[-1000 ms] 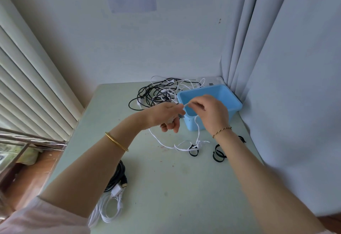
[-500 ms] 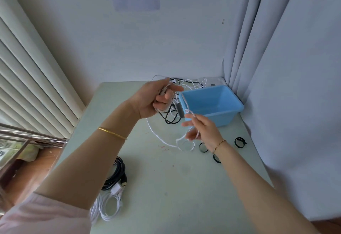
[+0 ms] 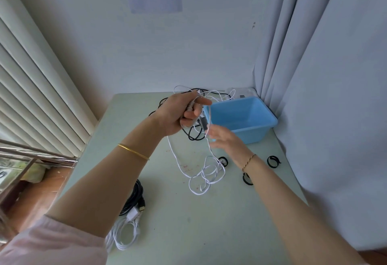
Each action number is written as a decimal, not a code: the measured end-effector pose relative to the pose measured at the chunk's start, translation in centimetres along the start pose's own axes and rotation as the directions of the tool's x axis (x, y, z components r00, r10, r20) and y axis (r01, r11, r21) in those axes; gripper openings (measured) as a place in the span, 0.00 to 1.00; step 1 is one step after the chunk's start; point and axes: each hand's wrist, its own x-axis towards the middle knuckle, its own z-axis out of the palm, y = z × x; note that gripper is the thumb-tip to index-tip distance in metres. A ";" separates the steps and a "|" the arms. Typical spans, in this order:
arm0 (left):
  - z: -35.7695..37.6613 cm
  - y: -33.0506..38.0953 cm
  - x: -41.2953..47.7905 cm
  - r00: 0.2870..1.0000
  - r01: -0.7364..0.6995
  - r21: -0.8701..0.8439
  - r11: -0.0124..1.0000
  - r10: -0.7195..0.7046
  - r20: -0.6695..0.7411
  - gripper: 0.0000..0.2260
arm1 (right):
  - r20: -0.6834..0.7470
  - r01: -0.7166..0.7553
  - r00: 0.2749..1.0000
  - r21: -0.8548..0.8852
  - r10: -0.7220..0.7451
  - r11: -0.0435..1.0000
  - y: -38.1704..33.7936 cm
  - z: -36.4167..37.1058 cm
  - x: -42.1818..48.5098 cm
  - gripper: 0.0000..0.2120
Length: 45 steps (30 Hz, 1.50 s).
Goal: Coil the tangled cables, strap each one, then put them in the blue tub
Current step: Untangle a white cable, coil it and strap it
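Note:
My left hand [image 3: 181, 114] is raised above the table and grips several turns of a thin white cable [image 3: 206, 172] wound over its fingers. The cable runs down past my right hand [image 3: 225, 140], whose fingers pinch the strand just in front of the blue tub [image 3: 243, 118]. The loose end lies in loops on the table. Behind my left hand sits a tangle of black and white cables [image 3: 209, 94]. Black straps [image 3: 273, 161] lie curled on the table near my right wrist.
Coiled black [image 3: 136, 196] and white cables [image 3: 125, 233] lie at the table's left front edge under my left forearm. A curtain hangs along the right side, a wall stands behind, and slatted blinds are at the left.
My left hand has lifted and pulled back with cable wound on it. My right hand has moved down and apart from it, sliding along the white strand.

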 end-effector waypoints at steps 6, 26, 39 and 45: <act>0.2 -0.5 0.3 1.000 0.022 0.029 0.999 -0.021 -0.021 0.19 | -0.286 0.240 0.945 0.268 -0.161 0.933 -3.2 -0.3 0.4 0.06; -0.2 -1.0 1.1 0.992 -0.127 -0.367 0.922 0.126 -0.026 0.12 | 0.096 -0.073 0.993 0.113 0.063 0.991 -1.3 1.5 -1.1 0.15; -0.1 -3.7 1.2 0.973 -0.103 0.907 0.408 0.231 0.007 0.10 | 0.175 0.111 0.984 -0.415 -0.040 0.903 -7.1 -0.9 -2.4 0.10; 0.6 -2.3 0.3 0.998 0.013 0.775 0.632 -0.058 0.031 0.18 | -0.184 0.193 0.936 -0.443 -0.300 0.875 -6.5 -2.7 -0.7 0.11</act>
